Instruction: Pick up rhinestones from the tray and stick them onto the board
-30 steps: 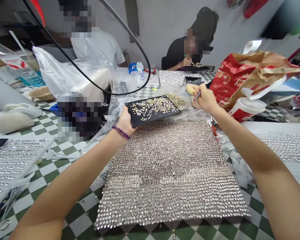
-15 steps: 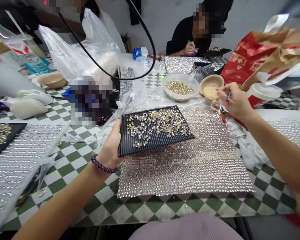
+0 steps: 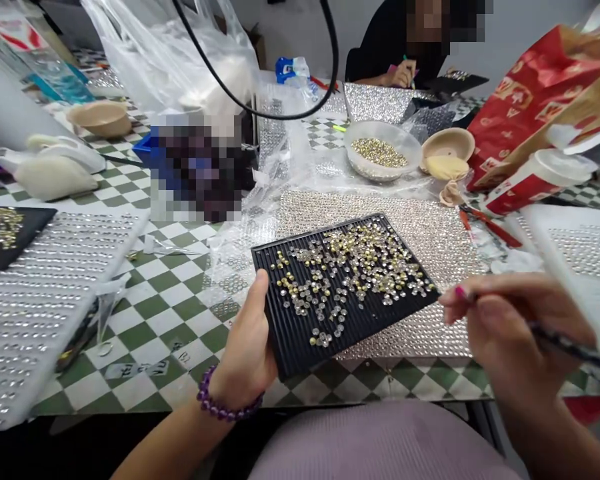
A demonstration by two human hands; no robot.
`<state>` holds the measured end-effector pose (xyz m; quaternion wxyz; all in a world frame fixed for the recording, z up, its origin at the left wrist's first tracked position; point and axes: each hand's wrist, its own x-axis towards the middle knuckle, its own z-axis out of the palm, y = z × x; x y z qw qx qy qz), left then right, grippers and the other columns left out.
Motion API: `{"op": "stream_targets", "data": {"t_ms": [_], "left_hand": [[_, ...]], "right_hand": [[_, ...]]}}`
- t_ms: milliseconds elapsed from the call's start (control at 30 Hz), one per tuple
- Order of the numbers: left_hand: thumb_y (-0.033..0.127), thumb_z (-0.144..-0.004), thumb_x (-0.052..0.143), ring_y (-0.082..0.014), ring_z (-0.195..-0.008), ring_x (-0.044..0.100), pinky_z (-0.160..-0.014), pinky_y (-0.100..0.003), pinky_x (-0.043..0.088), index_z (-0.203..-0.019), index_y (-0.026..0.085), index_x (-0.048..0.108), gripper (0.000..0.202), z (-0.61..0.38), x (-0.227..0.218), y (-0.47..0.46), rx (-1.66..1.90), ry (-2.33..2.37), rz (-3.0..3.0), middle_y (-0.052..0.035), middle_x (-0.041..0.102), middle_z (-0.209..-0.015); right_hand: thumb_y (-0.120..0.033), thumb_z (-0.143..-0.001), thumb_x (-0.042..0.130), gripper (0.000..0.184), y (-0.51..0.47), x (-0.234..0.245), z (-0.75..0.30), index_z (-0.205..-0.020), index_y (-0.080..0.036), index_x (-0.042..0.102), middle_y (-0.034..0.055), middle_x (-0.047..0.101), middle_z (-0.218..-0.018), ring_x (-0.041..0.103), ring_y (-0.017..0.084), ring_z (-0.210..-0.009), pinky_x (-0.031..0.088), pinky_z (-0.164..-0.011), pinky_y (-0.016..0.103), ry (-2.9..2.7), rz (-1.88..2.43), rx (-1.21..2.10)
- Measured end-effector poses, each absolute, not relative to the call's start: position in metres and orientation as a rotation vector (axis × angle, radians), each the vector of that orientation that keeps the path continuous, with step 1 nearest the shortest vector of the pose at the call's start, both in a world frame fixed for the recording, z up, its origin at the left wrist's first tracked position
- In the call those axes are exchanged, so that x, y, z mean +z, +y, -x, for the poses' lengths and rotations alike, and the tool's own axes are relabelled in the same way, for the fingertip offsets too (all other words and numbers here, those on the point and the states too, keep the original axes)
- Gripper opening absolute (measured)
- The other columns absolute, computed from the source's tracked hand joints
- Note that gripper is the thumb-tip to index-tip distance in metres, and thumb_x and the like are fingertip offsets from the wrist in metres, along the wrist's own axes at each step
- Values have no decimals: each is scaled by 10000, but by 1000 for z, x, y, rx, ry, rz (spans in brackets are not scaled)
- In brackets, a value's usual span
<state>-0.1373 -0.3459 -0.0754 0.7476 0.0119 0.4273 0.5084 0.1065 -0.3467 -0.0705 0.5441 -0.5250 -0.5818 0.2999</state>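
My left hand, with a purple bead bracelet at the wrist, grips the near left corner of a black ridged tray strewn with several gold and clear rhinestones. The tray hovers over the near edge of a rhinestone-covered sheet on the checked table. My right hand is closed round a thin dark pen-like tool, its pink tip close to the tray's right corner.
A clear bowl of gold stones, a tan bowl and a red paper bag stand behind the sheet. Another studded sheet lies left. A person in black works across the table. A black cable hangs overhead.
My left hand has drawn the tray toward me, from the sheet's far end to its near edge. My right hand came back from the tan bowl to beside the tray.
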Motion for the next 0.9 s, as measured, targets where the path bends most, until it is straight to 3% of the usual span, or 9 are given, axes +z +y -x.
{"op": "stream_targets", "data": {"t_ms": [100,300,533,667,767,833,900], "left_hand": [[435,-994,297,-306,-1049,677,-926,-461,556,-1104,169,695,491,135,-80,-357,1117,911,-35,-116,740,-1064],[445,-922,509,-318,-1151,621,-951,-446,549,-1138,273,682,327,142,-102,-379,1159,861,-90,-47,726,-1123],[362,-865,603,-306,-1122,638,-899,-426,587,-1060,319,719,230,152,-101,-379,1209,911,-82,7,738,-1085],[193,-877,474,-237,-926,705,-788,-364,619,-1166,364,675,392,145,-83,-369,1335,1127,131,30,758,-972],[121,-846,408,-211,-800,715,-641,-307,619,-1267,371,615,531,138,-74,-363,1324,1223,182,22,763,-913],[78,-810,410,-214,-815,719,-644,-310,620,-1309,363,582,600,134,-73,-361,1314,1141,112,15,762,-936],[41,-779,418,-219,-883,718,-713,-323,621,-1334,355,559,653,131,-76,-361,1324,1053,33,15,758,-983]], "right_hand": [[-283,-779,683,164,-361,-70,-77,-849,-424,635,0,652,-697,546,239,-561,375,-470,428,-1381,1073,745],[-318,-804,647,124,-362,-75,-51,-717,-365,572,-16,643,-626,513,205,-503,351,-429,391,-1380,980,1011],[-317,-803,711,115,-356,-87,-60,-775,-379,619,-33,586,-531,479,184,-435,356,-416,380,-1213,1007,830],[-419,-778,732,99,-350,-84,-81,-741,-359,663,-14,600,-541,512,183,-424,366,-378,372,-1258,1158,759],[-387,-859,654,44,-347,-85,-88,-864,-364,692,2,711,-778,599,171,-528,477,-444,371,-1384,1192,890],[-387,-926,560,126,-347,-90,-83,-983,-360,670,7,732,-921,663,165,-627,545,-497,352,-1405,1162,1130],[-375,-937,551,126,-350,-99,-71,-1033,-346,627,-1,722,-924,697,161,-742,598,-577,329,-1272,1114,1306]]}}
